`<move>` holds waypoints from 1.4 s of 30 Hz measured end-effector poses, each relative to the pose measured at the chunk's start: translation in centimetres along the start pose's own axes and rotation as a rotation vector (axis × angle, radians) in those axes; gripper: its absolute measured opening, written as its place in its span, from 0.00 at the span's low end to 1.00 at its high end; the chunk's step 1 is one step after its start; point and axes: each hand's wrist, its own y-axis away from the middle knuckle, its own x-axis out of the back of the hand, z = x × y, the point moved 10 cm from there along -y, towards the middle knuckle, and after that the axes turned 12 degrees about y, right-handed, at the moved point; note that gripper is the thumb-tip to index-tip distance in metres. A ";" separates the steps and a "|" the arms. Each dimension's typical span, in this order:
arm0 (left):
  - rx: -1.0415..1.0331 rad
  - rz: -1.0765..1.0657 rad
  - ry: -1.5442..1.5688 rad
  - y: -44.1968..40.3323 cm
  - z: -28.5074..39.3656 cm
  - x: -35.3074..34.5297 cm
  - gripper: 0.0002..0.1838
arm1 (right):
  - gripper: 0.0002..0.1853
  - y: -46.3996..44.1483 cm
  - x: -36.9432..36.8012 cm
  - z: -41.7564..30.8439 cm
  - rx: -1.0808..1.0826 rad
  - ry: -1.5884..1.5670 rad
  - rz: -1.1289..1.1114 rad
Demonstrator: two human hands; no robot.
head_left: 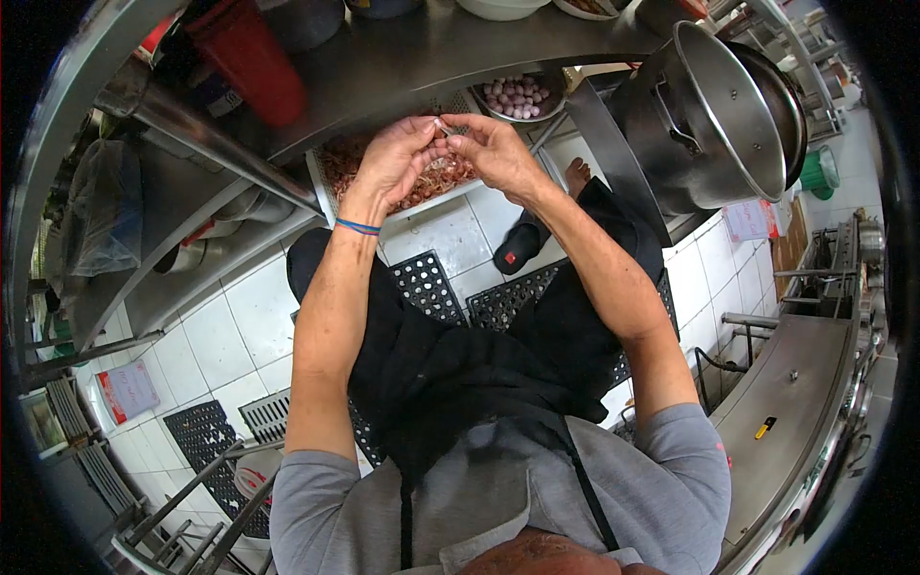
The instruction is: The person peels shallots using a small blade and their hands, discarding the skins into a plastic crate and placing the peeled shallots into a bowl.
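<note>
My left hand (395, 161) and my right hand (496, 158) meet fingertip to fingertip over a white crate (414, 211). Both are closed in a pinch around a small pale piece, apparently a shallot (439, 124), mostly covered by the fingers. A thin greyish sliver shows by my right fingertips; whether it is a blade or skin I cannot tell. Below the hands, reddish-brown shallots and loose skins (422, 184) fill the crate. Just beyond my right hand, a metal bowl (535, 117) holds many peeled, pinkish-purple shallots (517, 96).
A steel table (412, 72) runs above the crate, with a red container (251, 62) on it. Large steel pots (714, 120) stand to the right. Black perforated mats (428, 286) and a black slipper (518, 247) lie on the white tiles. A steel counter (791, 383) is farther right.
</note>
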 end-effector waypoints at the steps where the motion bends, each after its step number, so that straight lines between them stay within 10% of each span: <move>1: -0.001 -0.014 -0.015 0.2 0.0 -0.3 0.10 | 0.18 0.1 -0.2 0.2 -0.031 -0.036 -0.015; 22: -0.265 0.067 -0.370 -0.3 -0.1 0.4 0.07 | 0.11 1.2 -1.3 0.9 -0.309 -0.409 -0.119; 31: -0.101 0.068 0.055 -0.5 -0.9 1.1 0.07 | 0.17 -0.4 -0.7 1.8 -0.061 -0.141 0.012; 42: -0.211 0.144 -0.170 -0.4 0.2 0.9 0.06 | 0.17 0.0 0.7 0.6 -0.047 0.017 0.138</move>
